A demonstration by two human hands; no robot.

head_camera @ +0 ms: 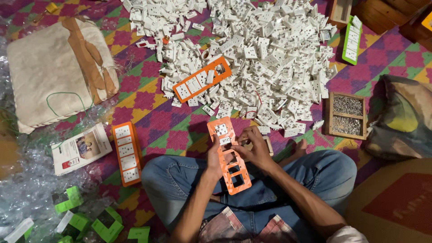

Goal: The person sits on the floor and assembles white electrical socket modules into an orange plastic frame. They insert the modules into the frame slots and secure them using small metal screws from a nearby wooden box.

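At the frame's lower centre, over our crossed legs, our left hand (215, 158) grips the left edge of an orange switch plate (228, 155). Its long axis runs from upper left to lower right, with two white sockets fitted at the top. Our right hand (253, 146) pinches a socket into it, fingertips hidden. Above lies the white socket pile (270, 58); a screw box (345, 115) sits right.

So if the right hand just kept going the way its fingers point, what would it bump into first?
The right hand points left, its fingers already on the orange socket frame. Past the frame it would probably meet the left hand gripping the other edge, though depth is hard to judge.
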